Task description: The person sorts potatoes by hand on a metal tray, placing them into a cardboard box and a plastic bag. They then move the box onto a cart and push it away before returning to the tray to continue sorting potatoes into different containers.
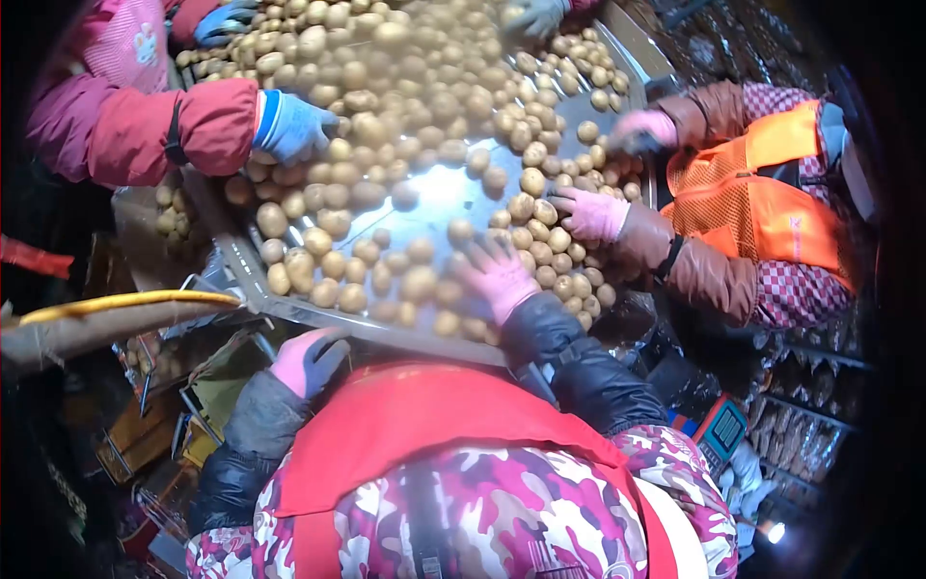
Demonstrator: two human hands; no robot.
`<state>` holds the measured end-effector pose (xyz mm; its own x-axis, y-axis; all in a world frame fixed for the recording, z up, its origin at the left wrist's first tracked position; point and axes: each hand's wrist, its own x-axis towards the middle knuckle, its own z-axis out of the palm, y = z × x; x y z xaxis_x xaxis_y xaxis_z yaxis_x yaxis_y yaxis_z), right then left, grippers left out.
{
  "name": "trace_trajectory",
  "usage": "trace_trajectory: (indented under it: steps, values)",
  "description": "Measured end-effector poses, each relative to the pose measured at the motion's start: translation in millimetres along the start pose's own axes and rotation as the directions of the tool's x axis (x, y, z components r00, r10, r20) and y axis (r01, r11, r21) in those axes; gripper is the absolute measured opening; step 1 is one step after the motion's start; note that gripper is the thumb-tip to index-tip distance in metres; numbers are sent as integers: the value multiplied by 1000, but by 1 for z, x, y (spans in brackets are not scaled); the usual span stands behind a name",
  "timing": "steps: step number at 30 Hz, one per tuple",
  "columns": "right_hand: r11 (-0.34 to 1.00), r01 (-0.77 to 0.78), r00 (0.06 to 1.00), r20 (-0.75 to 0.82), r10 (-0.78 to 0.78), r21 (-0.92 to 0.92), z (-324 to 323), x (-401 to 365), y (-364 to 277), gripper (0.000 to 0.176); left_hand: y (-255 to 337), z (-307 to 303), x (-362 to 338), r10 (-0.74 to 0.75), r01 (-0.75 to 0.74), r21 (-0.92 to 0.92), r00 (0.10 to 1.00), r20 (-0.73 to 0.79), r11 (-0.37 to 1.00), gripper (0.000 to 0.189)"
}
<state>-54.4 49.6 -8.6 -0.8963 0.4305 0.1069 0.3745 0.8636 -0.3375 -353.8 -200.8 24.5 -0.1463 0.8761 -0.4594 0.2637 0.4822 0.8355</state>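
Many potatoes lie across a metal sorting table, heaped at the far side and looser near me. My right hand, in a pink and grey glove, reaches over the near part of the table. Its fingers are spread among potatoes, slightly blurred, and grip none of them. My left hand, gloved the same way, is at the table's near rim on the left. It is loosely open, thumb apart from the fingers, with no potato visible in it.
At the right, a co-worker in an orange vest has both gloved hands among potatoes. On the left, a co-worker's blue glove touches the pile; more gloved hands work at the far side. A yellow-topped bar juts in from the left.
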Motion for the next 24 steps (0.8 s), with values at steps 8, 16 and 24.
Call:
trace_trajectory:
  steps: [8, 16, 24]
  values:
    - [871, -489, 871, -68, 486, -42, -18, 1, 64, 51, 57, 16, 85, 176, -172, 133, 984, -14, 976, 33]
    - [958, -227, 930, -331, 160, -175, -26, 173, 104, 67, 81, 18, 114, 373, -226, 546, 911, -175, 807, 33]
    - [977, -209, 978, -26, 208, -45, 20, 186, 37, 52, 95, 27, 185, 245, -132, 861, 970, 9, 491, 15]
